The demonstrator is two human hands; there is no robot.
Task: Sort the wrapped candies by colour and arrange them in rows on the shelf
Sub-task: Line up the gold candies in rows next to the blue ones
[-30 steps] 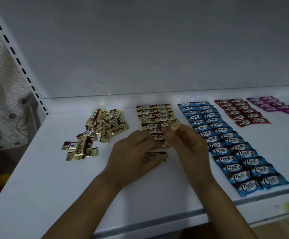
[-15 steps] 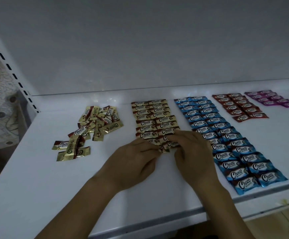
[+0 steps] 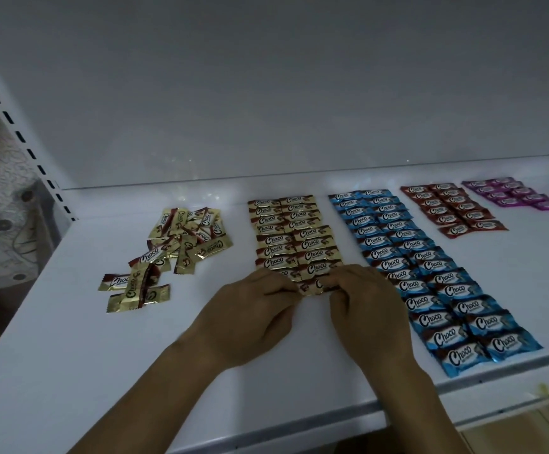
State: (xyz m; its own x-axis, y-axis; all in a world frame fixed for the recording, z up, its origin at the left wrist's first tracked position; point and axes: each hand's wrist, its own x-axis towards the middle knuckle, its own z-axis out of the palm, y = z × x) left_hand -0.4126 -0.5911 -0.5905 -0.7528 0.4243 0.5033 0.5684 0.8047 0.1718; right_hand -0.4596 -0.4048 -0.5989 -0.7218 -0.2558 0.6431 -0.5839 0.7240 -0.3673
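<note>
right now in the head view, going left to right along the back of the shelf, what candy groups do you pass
loose gold pile → gold rows → blue rows → red rows → purple rows

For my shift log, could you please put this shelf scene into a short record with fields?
surface: white shelf
unsorted: loose pile of gold candies, at the left
sorted rows, left to right: gold rows, blue rows, red rows, purple rows
left hand: pinches the left end of one gold candy
right hand: pinches its right end
candy position: at the near end of the gold rows
</note>
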